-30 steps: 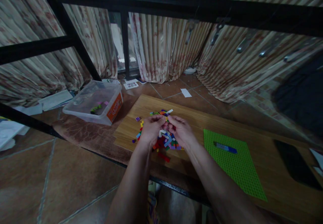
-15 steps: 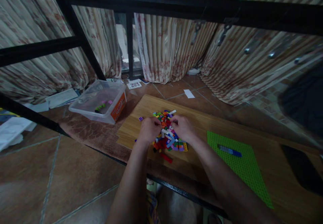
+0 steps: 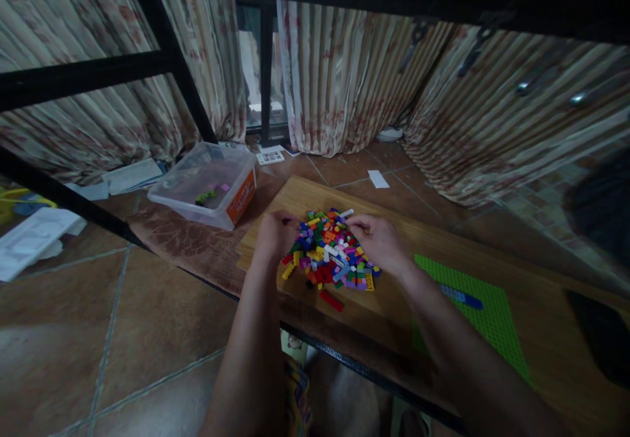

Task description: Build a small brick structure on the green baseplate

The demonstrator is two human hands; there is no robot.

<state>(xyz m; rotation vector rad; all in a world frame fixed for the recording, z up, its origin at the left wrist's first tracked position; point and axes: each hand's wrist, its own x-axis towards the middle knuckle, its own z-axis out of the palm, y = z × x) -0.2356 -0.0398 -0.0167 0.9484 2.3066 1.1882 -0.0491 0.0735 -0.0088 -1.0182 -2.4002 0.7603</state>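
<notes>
A heap of small mixed-colour toy bricks is spread on the wooden board between my two hands. My left hand is at the heap's left edge, fingers curled inward and closed; whatever they hold is hidden. At the upper right edge of the heap, my right hand has thumb and fingertips drawn together in a pinch, and I cannot make out what is in it. A long red brick lies apart, in front of the heap. Right of my right forearm is a green baseplate bearing a blue brick strip, partly covered by the arm.
A clear plastic box with a few bricks inside stands at the left on a brown mat. A dark flat object lies at the board's right end. Black metal bars cross the view before curtains.
My hands have moved apart, the left one outward to the left, and more of the heap shows between them. The whole view has shifted slightly.
</notes>
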